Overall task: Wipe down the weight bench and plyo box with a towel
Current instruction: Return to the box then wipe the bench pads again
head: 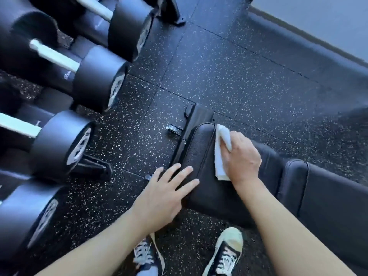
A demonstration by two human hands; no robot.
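Note:
The black padded weight bench [203, 176] runs from the middle of the view to the right edge. On its seat pad, near the far end, lies a folded white towel [220, 156]. My right hand [242, 156] presses down on the towel, fingers curled over its far edge. Flat on the pad's near left corner rests my left hand [165, 194], with its fingers straight and spread. No plyo box is in view.
A rack of large black dumbbells [95, 80] fills the left side, its foot [95, 168] close to the bench end. The bench's frame and wheel [173, 129] stick out at its far end. Speckled rubber floor [229, 76] lies beyond; my shoes [225, 253] stand below.

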